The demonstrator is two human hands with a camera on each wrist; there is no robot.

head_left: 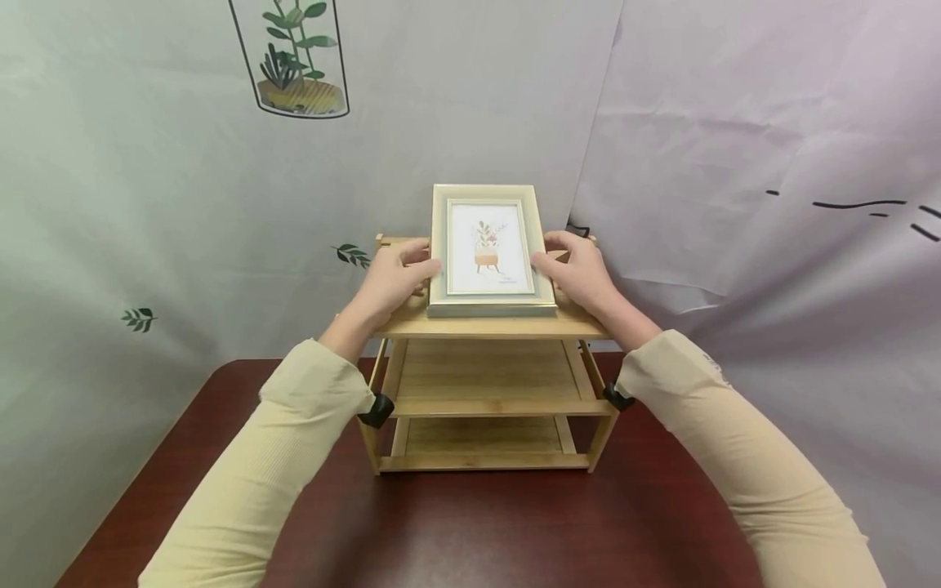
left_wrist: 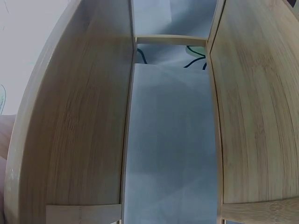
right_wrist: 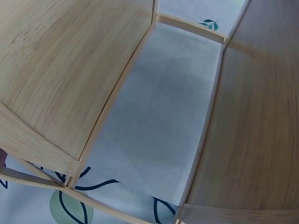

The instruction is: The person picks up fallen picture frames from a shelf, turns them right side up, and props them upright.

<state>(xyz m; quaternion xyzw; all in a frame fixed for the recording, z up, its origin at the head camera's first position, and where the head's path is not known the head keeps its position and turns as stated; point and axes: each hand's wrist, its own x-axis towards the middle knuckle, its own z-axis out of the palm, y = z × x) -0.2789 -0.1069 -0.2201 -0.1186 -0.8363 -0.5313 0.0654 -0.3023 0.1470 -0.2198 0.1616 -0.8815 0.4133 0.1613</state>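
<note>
A cream picture frame (head_left: 487, 245) with a small print of a potted plant leans back over the top board of a wooden shelf rack (head_left: 491, 328). My left hand (head_left: 393, 278) holds its left side, thumb on the frame's edge. On the opposite side, my right hand (head_left: 581, 271) grips it with the thumb likewise at the edge. The fingers behind the frame are partly hidden. In the left wrist view, part of a hand (left_wrist: 5, 135) shows past a wooden board. The right wrist view looks between the rack's boards (right_wrist: 70, 70), with no hand in sight.
Two lower shelves (head_left: 485, 371) of the rack sit below the top board. The rack stands on a dark red table (head_left: 470, 531). Behind it hangs a pale cloth (head_left: 500, 98) printed with leaves and a potted plant. A black strap (head_left: 377, 410) shows at the left sleeve.
</note>
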